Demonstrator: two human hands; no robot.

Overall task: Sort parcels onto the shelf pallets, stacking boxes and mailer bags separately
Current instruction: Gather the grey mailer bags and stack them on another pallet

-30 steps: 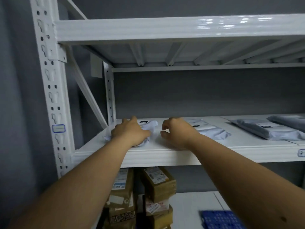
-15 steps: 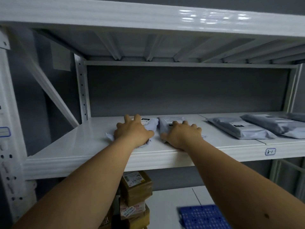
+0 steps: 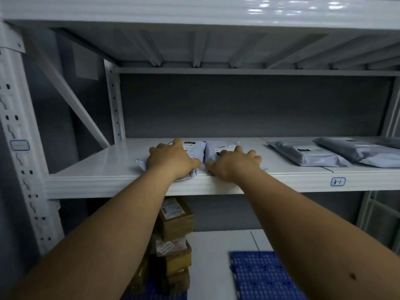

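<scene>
Change: both hands lie where they lay half a second ago, each on its own mailer; a second earlier the right hand was curled on bare shelf with its bag off to the right, and now that bag sits under it, tight beside the left one.
Left hand [image 3: 172, 160]: palm down on the left bag [image 3: 195, 151], fingers bent over its far part, thumb along its right edge; whether it presses or grips, I cannot tell.
Right hand [image 3: 234, 164]: spread flat on the right bag [image 3: 220, 148], fingers fanned out, thumb at the bag's near left corner.
Bags: two grey plastic mailers, soft, wrinkled and pillow-shaped, touching side by side near the front edge of the shelf [image 3: 104, 165]; each bears a white label with a black patch.
Shelf: smooth white glossy metal board on a white perforated upright [image 3: 20, 148]; a small tag [image 3: 338, 182] with blue handwriting sticks to the front lip.
Other bags: more grey mailers [image 3: 307, 152] lie overlapping at the right of the same board, well apart from the hands.
Below: a stack of brown cardboard boxes [image 3: 175, 232] with paper labels, partly hidden by the left forearm, standing on a blue slotted pallet; another blue pallet [image 3: 259, 276] lies to the right.
Above: ribbed underside of the next board.
</scene>
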